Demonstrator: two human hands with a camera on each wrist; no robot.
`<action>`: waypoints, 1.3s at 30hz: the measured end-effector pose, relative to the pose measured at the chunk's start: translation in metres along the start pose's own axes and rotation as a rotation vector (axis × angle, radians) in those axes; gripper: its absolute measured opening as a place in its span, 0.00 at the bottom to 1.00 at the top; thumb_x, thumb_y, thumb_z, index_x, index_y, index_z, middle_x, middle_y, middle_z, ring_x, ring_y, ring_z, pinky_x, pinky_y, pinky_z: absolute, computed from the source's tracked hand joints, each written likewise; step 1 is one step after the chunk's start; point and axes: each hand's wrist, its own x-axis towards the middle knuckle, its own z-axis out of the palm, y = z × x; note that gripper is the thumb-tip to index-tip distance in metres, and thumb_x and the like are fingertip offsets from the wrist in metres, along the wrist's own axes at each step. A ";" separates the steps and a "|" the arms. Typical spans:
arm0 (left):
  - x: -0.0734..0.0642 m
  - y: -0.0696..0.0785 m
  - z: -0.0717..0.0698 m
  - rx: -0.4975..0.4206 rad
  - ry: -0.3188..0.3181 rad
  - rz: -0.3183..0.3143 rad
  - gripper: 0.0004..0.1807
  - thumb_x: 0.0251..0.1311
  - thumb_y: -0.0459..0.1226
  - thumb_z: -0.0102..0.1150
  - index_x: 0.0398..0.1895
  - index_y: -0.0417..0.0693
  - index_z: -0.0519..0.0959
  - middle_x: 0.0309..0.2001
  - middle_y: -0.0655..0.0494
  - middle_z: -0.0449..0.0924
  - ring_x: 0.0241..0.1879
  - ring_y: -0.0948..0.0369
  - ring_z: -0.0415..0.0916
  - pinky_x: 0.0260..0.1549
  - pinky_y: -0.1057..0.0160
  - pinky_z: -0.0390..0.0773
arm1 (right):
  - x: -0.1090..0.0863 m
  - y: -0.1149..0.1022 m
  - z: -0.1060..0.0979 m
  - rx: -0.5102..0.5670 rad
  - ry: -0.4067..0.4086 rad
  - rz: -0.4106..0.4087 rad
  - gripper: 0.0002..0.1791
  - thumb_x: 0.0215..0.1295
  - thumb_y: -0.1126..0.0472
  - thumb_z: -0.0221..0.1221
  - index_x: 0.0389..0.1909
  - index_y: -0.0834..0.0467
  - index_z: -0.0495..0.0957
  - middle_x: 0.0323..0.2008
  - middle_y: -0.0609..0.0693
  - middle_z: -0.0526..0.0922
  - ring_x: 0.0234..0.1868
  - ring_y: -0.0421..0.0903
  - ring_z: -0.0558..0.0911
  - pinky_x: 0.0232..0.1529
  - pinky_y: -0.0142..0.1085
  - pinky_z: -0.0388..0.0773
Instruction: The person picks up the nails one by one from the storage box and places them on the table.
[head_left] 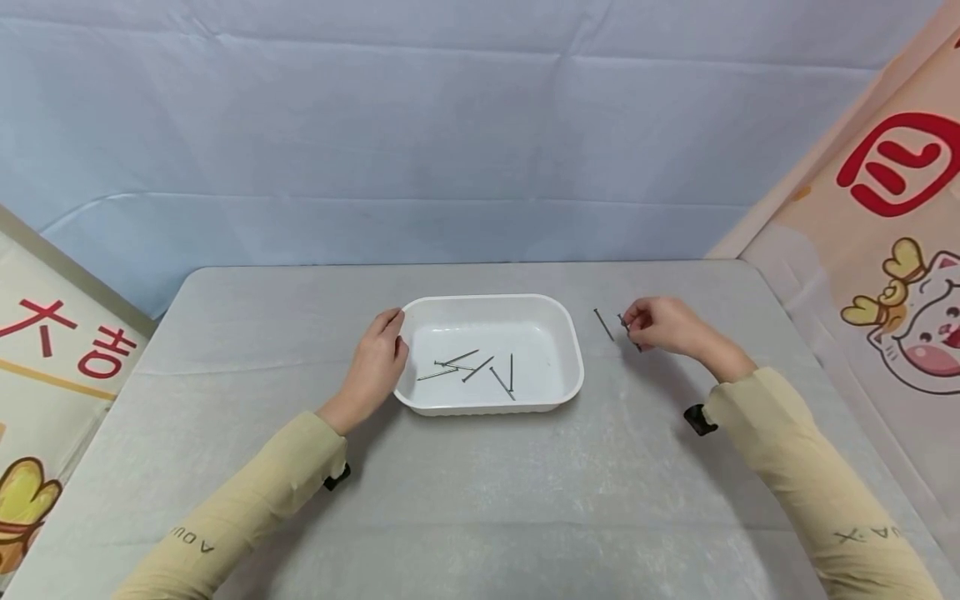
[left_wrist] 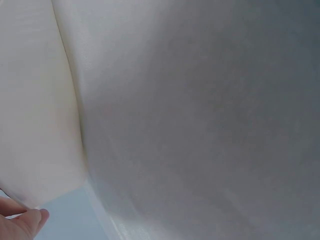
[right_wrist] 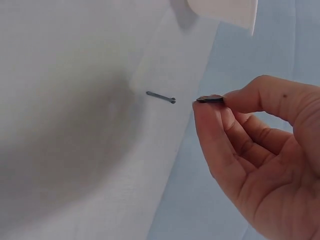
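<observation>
My left hand (head_left: 372, 360) grips the left rim of a white plastic tray (head_left: 487, 409), thumb and fingers on its edge. The tray's side (left_wrist: 40, 100) fills the left of the left wrist view, with the fingertips (left_wrist: 34, 218) on its rim. Inside the tray lie several dark metal nails (head_left: 477, 369), some crossing each other. To the right of the tray my right hand (head_left: 663, 325) pinches a nail (right_wrist: 211, 100) between thumb and forefinger. Another nail (head_left: 603, 325) lies on the table, between that hand and the tray.
A grey cloth covers the table (head_left: 510, 492). Behind it hangs a pale blue cloth backdrop (head_left: 450, 150). Printed panels flank the table: a cartoon panel (head_left: 885, 275) on the right, a panel with red characters (head_left: 60, 333) on the left.
</observation>
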 end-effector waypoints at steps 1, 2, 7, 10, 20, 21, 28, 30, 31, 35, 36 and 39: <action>0.000 0.000 0.000 0.000 0.000 0.000 0.21 0.57 0.24 0.46 0.55 0.24 0.67 0.56 0.35 0.66 0.56 0.45 0.67 0.49 0.54 0.73 | 0.000 0.001 0.000 0.000 0.001 0.002 0.13 0.56 0.70 0.53 0.41 0.72 0.72 0.26 0.54 0.77 0.23 0.45 0.77 0.29 0.42 0.78; 0.000 0.000 0.000 0.002 0.000 0.000 0.21 0.57 0.24 0.47 0.56 0.24 0.67 0.56 0.35 0.66 0.56 0.45 0.67 0.49 0.54 0.74 | -0.001 0.002 0.001 0.004 0.000 0.004 0.13 0.56 0.70 0.53 0.41 0.73 0.72 0.26 0.54 0.77 0.23 0.45 0.78 0.29 0.41 0.78; -0.001 -0.001 0.000 0.006 -0.004 -0.001 0.21 0.57 0.24 0.46 0.56 0.24 0.67 0.56 0.35 0.66 0.56 0.45 0.66 0.49 0.54 0.73 | -0.003 0.007 0.004 0.001 0.002 0.008 0.13 0.55 0.70 0.52 0.40 0.73 0.73 0.26 0.53 0.77 0.23 0.47 0.78 0.26 0.37 0.76; -0.001 -0.001 0.000 0.007 -0.006 -0.006 0.21 0.57 0.24 0.46 0.56 0.24 0.67 0.56 0.35 0.66 0.56 0.46 0.66 0.50 0.54 0.73 | -0.004 0.011 0.005 0.002 -0.003 0.018 0.13 0.56 0.70 0.52 0.41 0.73 0.73 0.26 0.54 0.77 0.23 0.47 0.78 0.27 0.38 0.76; -0.002 -0.001 0.000 0.013 -0.010 -0.010 0.21 0.58 0.24 0.46 0.56 0.25 0.67 0.57 0.36 0.66 0.56 0.46 0.66 0.50 0.54 0.73 | -0.006 0.020 0.010 0.023 -0.054 0.071 0.15 0.57 0.68 0.52 0.42 0.74 0.72 0.27 0.55 0.77 0.24 0.46 0.79 0.28 0.38 0.78; -0.002 -0.001 0.001 0.014 -0.012 -0.011 0.21 0.58 0.24 0.46 0.56 0.25 0.67 0.57 0.36 0.66 0.56 0.46 0.66 0.50 0.54 0.73 | -0.006 0.021 0.011 0.027 -0.059 0.079 0.15 0.57 0.68 0.52 0.42 0.74 0.72 0.27 0.55 0.77 0.24 0.45 0.79 0.28 0.39 0.78; -0.002 -0.002 0.001 0.011 -0.011 -0.006 0.21 0.58 0.25 0.46 0.56 0.25 0.67 0.57 0.35 0.66 0.56 0.46 0.67 0.49 0.54 0.73 | -0.005 0.030 0.016 0.032 -0.064 0.122 0.15 0.56 0.67 0.53 0.41 0.74 0.72 0.28 0.55 0.78 0.24 0.42 0.78 0.28 0.36 0.77; -0.002 -0.002 0.001 0.012 -0.007 -0.005 0.21 0.58 0.24 0.46 0.56 0.25 0.67 0.57 0.35 0.66 0.56 0.46 0.67 0.49 0.54 0.73 | -0.005 0.033 0.017 0.024 -0.059 0.129 0.15 0.55 0.67 0.54 0.40 0.74 0.73 0.27 0.55 0.78 0.24 0.42 0.78 0.27 0.34 0.76; -0.002 -0.002 0.001 0.011 -0.006 -0.003 0.21 0.58 0.24 0.46 0.56 0.24 0.67 0.57 0.35 0.66 0.56 0.46 0.67 0.49 0.54 0.73 | -0.005 0.034 0.018 0.020 -0.056 0.133 0.15 0.55 0.67 0.54 0.40 0.74 0.73 0.27 0.55 0.78 0.23 0.41 0.78 0.26 0.34 0.76; -0.001 -0.001 0.002 0.012 0.001 0.005 0.21 0.57 0.24 0.47 0.55 0.24 0.67 0.56 0.34 0.66 0.56 0.45 0.67 0.49 0.54 0.73 | -0.006 0.037 0.019 0.013 -0.041 0.149 0.15 0.55 0.66 0.54 0.40 0.74 0.73 0.28 0.55 0.79 0.23 0.41 0.78 0.26 0.33 0.75; -0.001 -0.001 0.001 0.011 0.002 0.006 0.21 0.57 0.24 0.46 0.55 0.24 0.67 0.56 0.34 0.67 0.56 0.45 0.67 0.49 0.54 0.73 | -0.006 0.037 0.019 0.015 -0.037 0.155 0.16 0.55 0.65 0.54 0.40 0.74 0.74 0.28 0.55 0.79 0.23 0.41 0.78 0.26 0.33 0.75; 0.000 -0.001 0.001 0.010 -0.001 0.005 0.21 0.58 0.24 0.46 0.55 0.24 0.67 0.56 0.35 0.66 0.56 0.45 0.67 0.49 0.53 0.73 | -0.007 0.038 0.019 0.022 -0.029 0.177 0.16 0.55 0.65 0.55 0.40 0.74 0.74 0.29 0.56 0.79 0.23 0.40 0.78 0.27 0.33 0.76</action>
